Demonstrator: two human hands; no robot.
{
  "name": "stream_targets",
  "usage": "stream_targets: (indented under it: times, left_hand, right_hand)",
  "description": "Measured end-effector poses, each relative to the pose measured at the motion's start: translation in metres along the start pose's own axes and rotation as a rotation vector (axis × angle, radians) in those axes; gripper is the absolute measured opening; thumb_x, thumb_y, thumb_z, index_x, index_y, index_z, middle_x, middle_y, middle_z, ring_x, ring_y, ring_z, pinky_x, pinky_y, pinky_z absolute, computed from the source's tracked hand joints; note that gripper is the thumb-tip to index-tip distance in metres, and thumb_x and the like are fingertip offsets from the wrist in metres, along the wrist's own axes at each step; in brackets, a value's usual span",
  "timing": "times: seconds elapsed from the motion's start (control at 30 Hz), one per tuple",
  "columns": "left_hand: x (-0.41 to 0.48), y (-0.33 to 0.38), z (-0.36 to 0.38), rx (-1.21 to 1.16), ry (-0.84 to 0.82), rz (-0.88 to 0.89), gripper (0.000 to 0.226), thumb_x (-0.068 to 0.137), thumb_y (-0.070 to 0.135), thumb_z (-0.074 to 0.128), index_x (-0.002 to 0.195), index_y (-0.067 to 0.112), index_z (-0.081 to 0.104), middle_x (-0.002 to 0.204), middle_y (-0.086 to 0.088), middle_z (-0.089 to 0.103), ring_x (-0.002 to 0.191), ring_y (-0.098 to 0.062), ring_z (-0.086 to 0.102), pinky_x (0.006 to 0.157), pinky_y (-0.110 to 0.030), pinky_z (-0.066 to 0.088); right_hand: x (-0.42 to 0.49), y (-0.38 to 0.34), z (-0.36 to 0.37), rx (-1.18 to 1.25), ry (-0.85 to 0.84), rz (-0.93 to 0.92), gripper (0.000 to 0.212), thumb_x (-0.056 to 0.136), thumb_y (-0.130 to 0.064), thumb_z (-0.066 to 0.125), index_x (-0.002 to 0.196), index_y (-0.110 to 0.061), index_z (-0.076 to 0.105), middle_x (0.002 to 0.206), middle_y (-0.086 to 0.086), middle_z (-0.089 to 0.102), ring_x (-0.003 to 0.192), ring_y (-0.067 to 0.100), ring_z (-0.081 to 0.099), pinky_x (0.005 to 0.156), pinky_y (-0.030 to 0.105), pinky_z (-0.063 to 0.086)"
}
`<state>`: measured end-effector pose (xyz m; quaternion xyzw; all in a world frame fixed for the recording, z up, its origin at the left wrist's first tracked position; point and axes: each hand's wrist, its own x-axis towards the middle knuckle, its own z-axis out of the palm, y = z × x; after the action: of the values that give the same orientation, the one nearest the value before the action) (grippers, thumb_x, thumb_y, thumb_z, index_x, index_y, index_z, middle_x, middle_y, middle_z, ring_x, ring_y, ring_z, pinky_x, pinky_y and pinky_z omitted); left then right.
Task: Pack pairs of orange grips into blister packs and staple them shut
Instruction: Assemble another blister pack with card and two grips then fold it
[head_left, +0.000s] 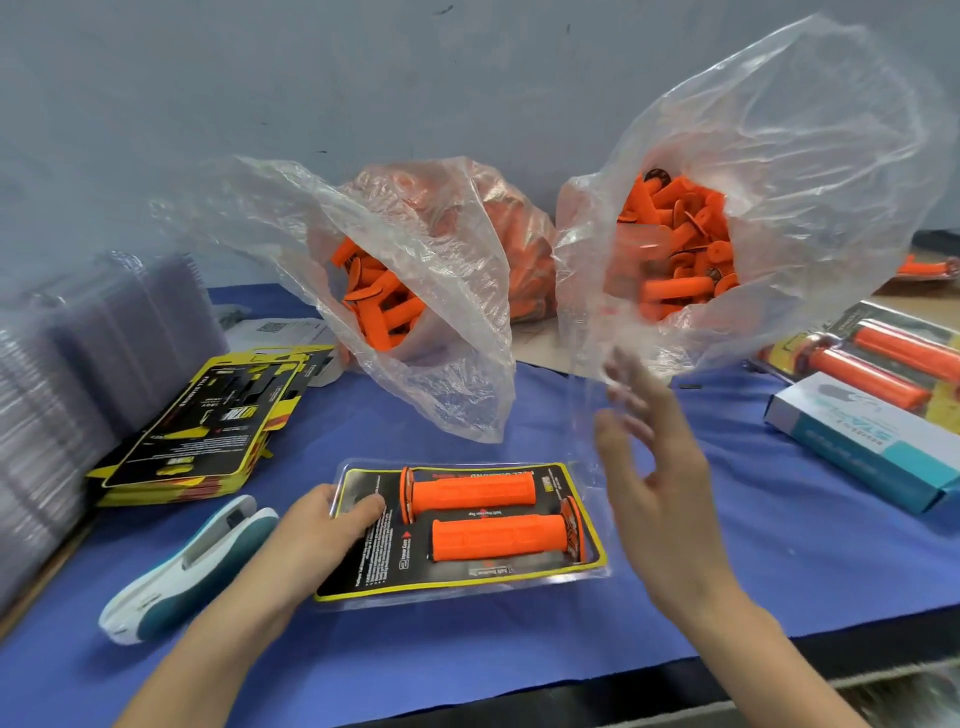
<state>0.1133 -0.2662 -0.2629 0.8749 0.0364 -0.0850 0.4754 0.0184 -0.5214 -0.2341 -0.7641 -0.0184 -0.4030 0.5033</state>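
Plastic blister pack (363, 579): left hand (317, 530) grips its edge, right hand (660, 483) hovers.

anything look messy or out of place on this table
Only the stack of yellow-and-black cards, left of the blister pack, stands out: it is fanned unevenly rather than squared up. The orange grips lie neatly in the pack, and nothing looks spilled or damaged.

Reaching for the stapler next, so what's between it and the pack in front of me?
Only the left hand, holding the left edge of the pack; the stapler lies beside the wrist. That shows in the head view.
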Motion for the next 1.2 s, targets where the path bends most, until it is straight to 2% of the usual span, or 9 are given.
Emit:
stream_targets:
  times: [0.13, 0.3, 0.53, 0.7, 0.8, 0.9, 1.0, 1.07, 1.2]
  left_hand:
    - [-0.006, 0.001, 0.016, -0.055, 0.001, 0.03, 0.025, 0.09, 0.039, 0.067, 0.094, 0.014, 0.065, 0.083, -0.002, 0.076, 0.078, -0.02, 0.072, 0.081, -0.043, 0.056]
    - [-0.011, 0.003, 0.032, -0.13, -0.03, 0.094, 0.019, 0.091, 0.034, 0.067, 0.093, 0.015, 0.067, 0.085, -0.002, 0.075, 0.083, -0.02, 0.072, 0.081, -0.042, 0.054]
    - [-0.005, -0.004, 0.027, -0.183, -0.127, 0.062, 0.022, 0.094, 0.037, 0.062, 0.097, 0.017, 0.068, 0.091, 0.001, 0.076, 0.089, -0.018, 0.072, 0.088, -0.039, 0.054]
    - [0.002, -0.003, 0.01, -0.262, -0.216, 0.026, 0.019, 0.095, 0.022, 0.059, 0.097, 0.008, 0.072, 0.093, -0.012, 0.075, 0.073, -0.017, 0.071, 0.061, -0.024, 0.056]
    - [0.004, 0.0, 0.005, -0.518, -0.238, -0.129, 0.04, 0.105, 0.031, 0.041, 0.102, 0.003, 0.071, 0.09, -0.015, 0.076, 0.071, -0.022, 0.072, 0.066, -0.033, 0.058]
    - [0.002, -0.001, 0.009, -0.324, -0.229, -0.026, 0.045, 0.1, 0.045, 0.05, 0.099, 0.008, 0.075, 0.094, -0.013, 0.076, 0.086, -0.03, 0.072, 0.083, -0.041, 0.054]
    - [-0.002, -0.002, 0.013, -0.183, -0.186, 0.089, 0.025, 0.097, 0.035, 0.06, 0.084, 0.02, 0.074, 0.084, -0.005, 0.077, 0.076, -0.021, 0.073, 0.067, -0.034, 0.052]
    - [-0.003, -0.002, 0.014, -0.225, -0.221, 0.084, 0.023, 0.098, 0.027, 0.058, 0.087, 0.016, 0.073, 0.087, -0.005, 0.077, 0.079, -0.018, 0.074, 0.073, -0.034, 0.054]
    - [-0.003, -0.001, 0.011, -0.364, -0.289, 0.026, 0.018, 0.1, 0.018, 0.054, 0.1, 0.008, 0.069, 0.098, -0.015, 0.076, 0.088, -0.026, 0.073, 0.083, -0.038, 0.055]
  right_hand:
    - [-0.012, -0.006, 0.014, -0.299, -0.287, -0.235, 0.049, 0.101, -0.033, 0.041, 0.15, -0.031, 0.035, 0.148, -0.017, 0.042, 0.132, 0.0, 0.043, 0.105, 0.02, 0.038]
    - [-0.019, -0.004, 0.019, -0.672, -0.548, -0.405, 0.042, 0.098, -0.034, 0.043, 0.14, -0.035, 0.047, 0.134, -0.011, 0.056, 0.114, 0.013, 0.058, 0.1, 0.036, 0.044]
    - [-0.028, 0.0, 0.022, -0.7, -0.707, -0.443, 0.034, 0.097, -0.047, 0.045, 0.13, -0.039, 0.051, 0.122, -0.014, 0.06, 0.101, 0.015, 0.062, 0.089, 0.036, 0.049]
    - [-0.028, 0.001, 0.019, -0.707, -0.745, -0.437, 0.036, 0.098, -0.05, 0.041, 0.131, -0.038, 0.051, 0.122, -0.014, 0.059, 0.102, 0.016, 0.06, 0.087, 0.036, 0.049]
    - [-0.03, 0.001, 0.019, -0.739, -0.798, -0.452, 0.039, 0.098, -0.058, 0.039, 0.131, -0.04, 0.051, 0.124, -0.015, 0.059, 0.105, 0.015, 0.059, 0.088, 0.034, 0.05]
    - [-0.032, 0.002, 0.018, -0.754, -0.816, -0.455, 0.043, 0.097, -0.063, 0.036, 0.131, -0.041, 0.052, 0.125, -0.015, 0.059, 0.109, 0.013, 0.058, 0.09, 0.033, 0.05]
    - [-0.033, -0.002, 0.018, -0.724, -0.835, -0.448, 0.045, 0.099, -0.064, 0.029, 0.131, -0.043, 0.053, 0.126, -0.016, 0.06, 0.113, 0.01, 0.056, 0.094, 0.031, 0.048]
    - [-0.025, -0.004, 0.015, -0.631, -0.794, -0.394, 0.045, 0.101, -0.061, 0.028, 0.131, -0.042, 0.054, 0.127, -0.02, 0.06, 0.117, 0.007, 0.054, 0.099, 0.029, 0.042]
    - [0.015, 0.016, 0.01, -0.577, -0.4, 0.012, 0.036, 0.1, -0.04, 0.048, 0.134, -0.032, 0.055, 0.133, -0.009, 0.058, 0.123, 0.017, 0.052, 0.103, 0.035, 0.038]
